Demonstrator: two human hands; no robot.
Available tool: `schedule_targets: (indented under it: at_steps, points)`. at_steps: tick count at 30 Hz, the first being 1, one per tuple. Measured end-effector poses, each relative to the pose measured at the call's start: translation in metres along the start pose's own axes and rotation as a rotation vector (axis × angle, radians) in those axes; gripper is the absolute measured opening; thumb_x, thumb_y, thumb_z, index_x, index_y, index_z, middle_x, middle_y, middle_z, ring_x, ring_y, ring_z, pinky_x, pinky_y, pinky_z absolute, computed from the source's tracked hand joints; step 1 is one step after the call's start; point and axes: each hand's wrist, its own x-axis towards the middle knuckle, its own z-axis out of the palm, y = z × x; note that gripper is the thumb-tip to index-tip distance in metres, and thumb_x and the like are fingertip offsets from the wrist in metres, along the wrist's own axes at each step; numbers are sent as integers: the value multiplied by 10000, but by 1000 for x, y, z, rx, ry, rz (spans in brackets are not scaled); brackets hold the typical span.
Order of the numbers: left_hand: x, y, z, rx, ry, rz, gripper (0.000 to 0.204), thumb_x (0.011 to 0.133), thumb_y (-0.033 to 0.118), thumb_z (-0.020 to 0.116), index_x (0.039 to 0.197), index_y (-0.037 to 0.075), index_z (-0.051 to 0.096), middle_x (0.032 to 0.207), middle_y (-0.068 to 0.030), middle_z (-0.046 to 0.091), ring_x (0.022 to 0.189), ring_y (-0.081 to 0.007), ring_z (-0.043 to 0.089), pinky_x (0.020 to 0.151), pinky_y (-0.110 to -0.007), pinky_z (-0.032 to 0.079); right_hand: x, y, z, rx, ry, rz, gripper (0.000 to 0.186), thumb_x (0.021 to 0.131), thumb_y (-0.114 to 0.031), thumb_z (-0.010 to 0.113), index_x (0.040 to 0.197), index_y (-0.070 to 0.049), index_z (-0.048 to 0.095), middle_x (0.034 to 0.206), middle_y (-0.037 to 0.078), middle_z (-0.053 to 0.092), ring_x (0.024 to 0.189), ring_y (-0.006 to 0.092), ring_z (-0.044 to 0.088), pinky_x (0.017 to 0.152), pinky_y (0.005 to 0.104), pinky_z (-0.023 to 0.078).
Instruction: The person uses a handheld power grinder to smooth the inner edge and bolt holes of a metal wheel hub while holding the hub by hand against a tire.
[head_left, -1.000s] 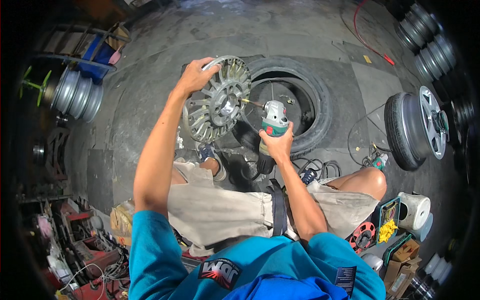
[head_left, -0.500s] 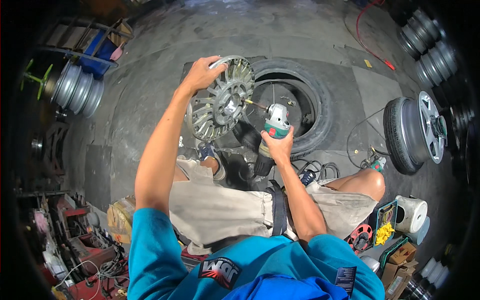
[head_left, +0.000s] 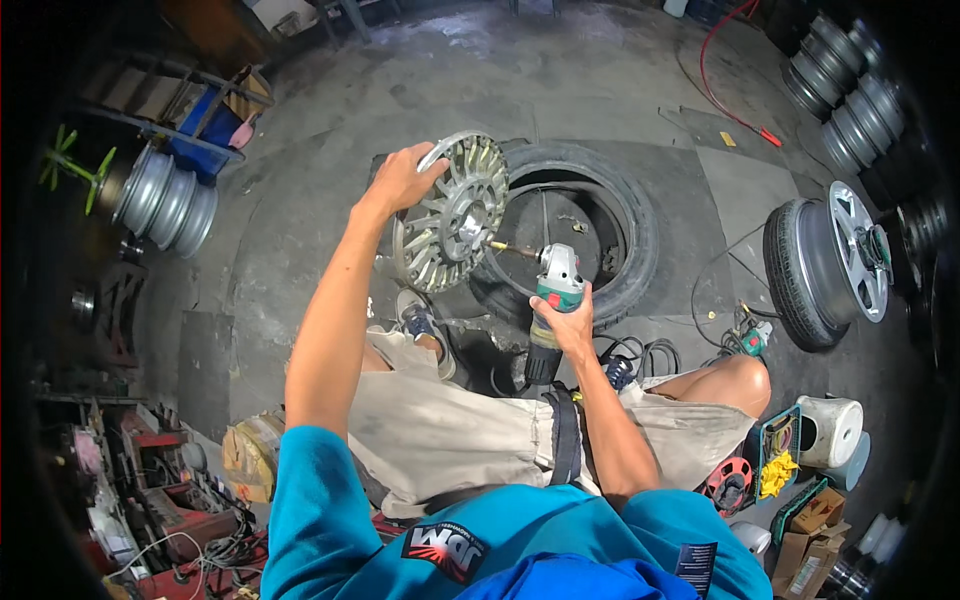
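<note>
The left hand is curling partly closed over the upper-left rim of a round, silver, many-spoked metal wheel; the wheel is tilting before the left edge of a black rubber tyre, its longer outline running upper right to lower left, spokes facing rightward; the right hand is gripping a grey, green and black power tool, its long body pointing away from the person, its thin brass-coloured shaft pointing left toward the wheel.

From close above, the fisheye head view faces down over lap and floor
</note>
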Motion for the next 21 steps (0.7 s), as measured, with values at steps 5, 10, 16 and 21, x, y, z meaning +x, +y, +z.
schedule_targets:
  at_steps: [5, 10, 16, 21]
  points:
    - [-27, 8, -17, 75, -147, -109, 559, 936, 423, 772, 1385, 114, 646, 1157, -217, 754, 1106, -395, 708, 968, -479, 527, 2, 4, -1, 107, -103, 6, 990, 681, -411, 968, 1391, 60, 464, 1294, 218, 639, 1188, 325, 631, 1038, 427, 489]
    - [-49, -10, 0, -28, -145, -143, 628, 913, 322, 813, 1444, 88, 574, 1226, -198, 744, 1139, -336, 712, 993, -445, 539, 2, -2, 0, 263, -164, 61, 789, 718, -335, 945, 1290, 2, 519, 1184, 153, 675, 1082, 261, 659, 970, 402, 516]
    - [-47, 25, -6, -30, -143, -54, 524, 957, 364, 747, 1403, 122, 614, 1210, -176, 751, 1133, -339, 715, 987, -444, 534, 9, 12, -11, 273, -147, 24, 686, 717, -266, 937, 1216, -13, 539, 1126, 132, 679, 1028, 232, 658, 935, 387, 527]
    - [-9, 29, 18, -19, 93, 168, 447, 970, 424, 697, 1352, 196, 658, 1110, -192, 768, 1083, -401, 715, 936, -495, 539, -3, 4, -16, 141, -151, -63, 738, 707, -274, 956, 1249, -2, 534, 1142, 133, 672, 1055, 234, 646, 964, 385, 511]
